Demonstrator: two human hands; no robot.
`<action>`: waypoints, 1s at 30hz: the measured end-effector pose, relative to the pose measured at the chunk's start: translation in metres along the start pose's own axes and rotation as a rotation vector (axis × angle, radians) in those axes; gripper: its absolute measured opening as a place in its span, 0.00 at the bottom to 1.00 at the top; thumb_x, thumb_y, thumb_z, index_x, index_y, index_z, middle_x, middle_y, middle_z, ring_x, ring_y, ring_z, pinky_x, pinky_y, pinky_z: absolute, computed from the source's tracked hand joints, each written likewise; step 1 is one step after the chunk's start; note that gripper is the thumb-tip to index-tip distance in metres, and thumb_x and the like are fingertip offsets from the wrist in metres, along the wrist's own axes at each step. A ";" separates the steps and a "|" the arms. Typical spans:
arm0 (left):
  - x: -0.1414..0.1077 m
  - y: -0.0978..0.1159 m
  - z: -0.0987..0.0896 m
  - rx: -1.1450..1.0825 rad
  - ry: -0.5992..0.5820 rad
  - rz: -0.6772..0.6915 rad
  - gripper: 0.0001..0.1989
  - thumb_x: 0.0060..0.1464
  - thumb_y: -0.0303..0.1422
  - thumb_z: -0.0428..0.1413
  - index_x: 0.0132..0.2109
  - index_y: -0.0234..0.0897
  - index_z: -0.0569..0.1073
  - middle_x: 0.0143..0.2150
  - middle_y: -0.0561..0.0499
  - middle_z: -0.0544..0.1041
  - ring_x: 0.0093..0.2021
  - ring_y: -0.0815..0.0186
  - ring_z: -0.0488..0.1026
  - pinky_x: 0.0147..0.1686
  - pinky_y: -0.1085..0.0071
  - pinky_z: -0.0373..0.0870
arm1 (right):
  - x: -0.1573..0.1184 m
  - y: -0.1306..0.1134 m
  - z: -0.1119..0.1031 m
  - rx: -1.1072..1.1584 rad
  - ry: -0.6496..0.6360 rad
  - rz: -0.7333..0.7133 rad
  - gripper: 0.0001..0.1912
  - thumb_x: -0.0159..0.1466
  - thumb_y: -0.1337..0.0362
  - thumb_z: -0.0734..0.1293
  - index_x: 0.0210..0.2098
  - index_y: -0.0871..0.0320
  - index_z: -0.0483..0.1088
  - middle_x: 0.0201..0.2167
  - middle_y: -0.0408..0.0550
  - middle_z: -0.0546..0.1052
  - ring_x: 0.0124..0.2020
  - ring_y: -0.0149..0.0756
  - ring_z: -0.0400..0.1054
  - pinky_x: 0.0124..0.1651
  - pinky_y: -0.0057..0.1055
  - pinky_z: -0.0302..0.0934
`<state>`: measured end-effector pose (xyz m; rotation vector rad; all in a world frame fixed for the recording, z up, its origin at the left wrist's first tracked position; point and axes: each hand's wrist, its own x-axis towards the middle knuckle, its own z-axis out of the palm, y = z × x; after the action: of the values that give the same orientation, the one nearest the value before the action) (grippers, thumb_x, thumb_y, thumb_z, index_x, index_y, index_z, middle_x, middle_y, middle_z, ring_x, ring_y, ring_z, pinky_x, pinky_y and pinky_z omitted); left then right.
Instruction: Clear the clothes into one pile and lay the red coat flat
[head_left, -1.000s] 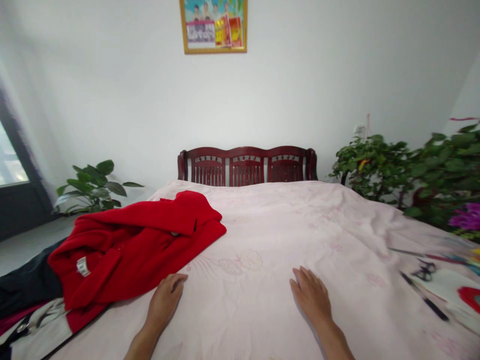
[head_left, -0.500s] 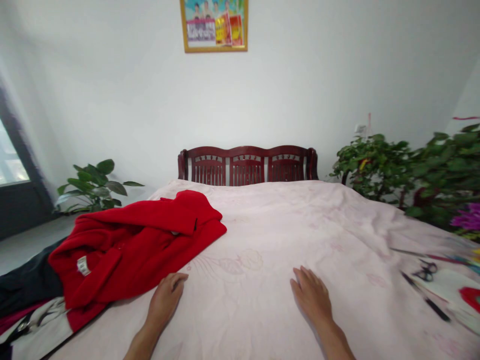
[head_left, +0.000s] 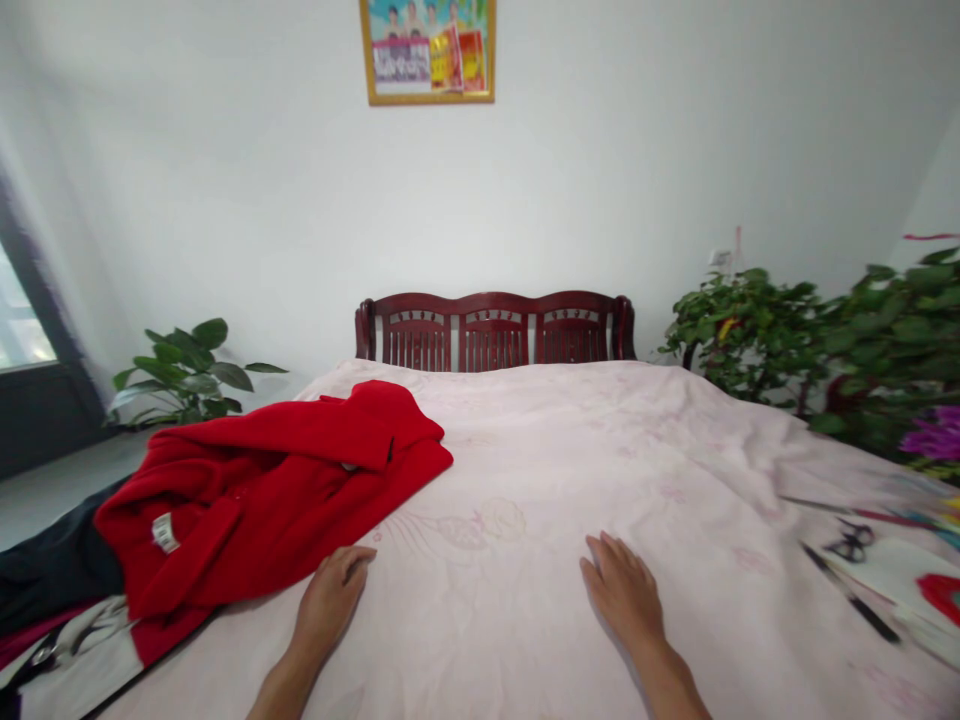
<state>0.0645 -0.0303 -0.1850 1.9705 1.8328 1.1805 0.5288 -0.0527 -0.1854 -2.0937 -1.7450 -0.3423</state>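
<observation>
My left hand [head_left: 335, 590] rests on the pale pink flowered cloth [head_left: 480, 640], open and holding nothing, close beside the lower edge of a red coat [head_left: 300, 500]. The coat lies loosely bunched, with a white label [head_left: 165, 533] showing inside its collar. Flat on the same cloth, my right hand [head_left: 624, 590] is open with its fingers stretched forward and nothing in it. Dark clothing [head_left: 60, 545] and a white garment [head_left: 82, 650] stick out from under the coat at the left.
At the right lie scissors [head_left: 852, 541], a black-handled knife [head_left: 851, 592] and a red item [head_left: 939, 598] on something white. Leafy plants stand at the right [head_left: 750, 330] and left [head_left: 191, 370]. A dark red wooden bench back [head_left: 493, 333] rises behind the cloth.
</observation>
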 end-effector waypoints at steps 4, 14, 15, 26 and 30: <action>0.000 0.001 -0.001 -0.002 -0.001 0.000 0.15 0.55 0.35 0.50 0.43 0.41 0.79 0.46 0.49 0.81 0.51 0.58 0.75 0.56 0.60 0.69 | 0.000 -0.001 -0.003 -0.015 -0.025 0.006 0.22 0.69 0.60 0.57 0.58 0.55 0.72 0.62 0.54 0.71 0.64 0.48 0.62 0.66 0.47 0.53; 0.001 0.000 0.000 0.006 -0.010 -0.001 0.15 0.55 0.35 0.50 0.44 0.41 0.79 0.46 0.49 0.81 0.51 0.58 0.75 0.56 0.60 0.69 | 0.000 -0.001 -0.003 -0.014 -0.010 -0.002 0.22 0.69 0.60 0.57 0.58 0.56 0.72 0.61 0.56 0.71 0.64 0.50 0.62 0.65 0.48 0.53; 0.000 0.000 0.000 0.004 -0.008 -0.008 0.15 0.55 0.34 0.50 0.44 0.41 0.79 0.46 0.49 0.81 0.51 0.58 0.75 0.56 0.60 0.69 | 0.000 -0.001 -0.003 -0.017 -0.011 -0.005 0.22 0.69 0.60 0.56 0.58 0.56 0.72 0.61 0.56 0.71 0.64 0.50 0.62 0.65 0.48 0.53; 0.001 -0.001 0.000 0.012 -0.012 0.007 0.15 0.55 0.35 0.50 0.44 0.40 0.79 0.47 0.48 0.81 0.51 0.58 0.75 0.57 0.59 0.68 | 0.000 -0.003 -0.007 -0.025 -0.049 0.015 0.23 0.69 0.60 0.56 0.58 0.57 0.71 0.62 0.55 0.71 0.65 0.49 0.61 0.66 0.47 0.52; 0.001 -0.003 0.001 0.014 -0.008 0.009 0.15 0.55 0.35 0.50 0.44 0.41 0.79 0.46 0.49 0.81 0.51 0.58 0.75 0.56 0.60 0.68 | 0.000 -0.003 -0.007 -0.028 -0.050 0.015 0.23 0.69 0.60 0.56 0.58 0.56 0.71 0.62 0.54 0.71 0.65 0.49 0.62 0.66 0.47 0.53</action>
<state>0.0631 -0.0288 -0.1870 1.9898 1.8349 1.1643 0.5267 -0.0552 -0.1789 -2.1516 -1.7620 -0.3145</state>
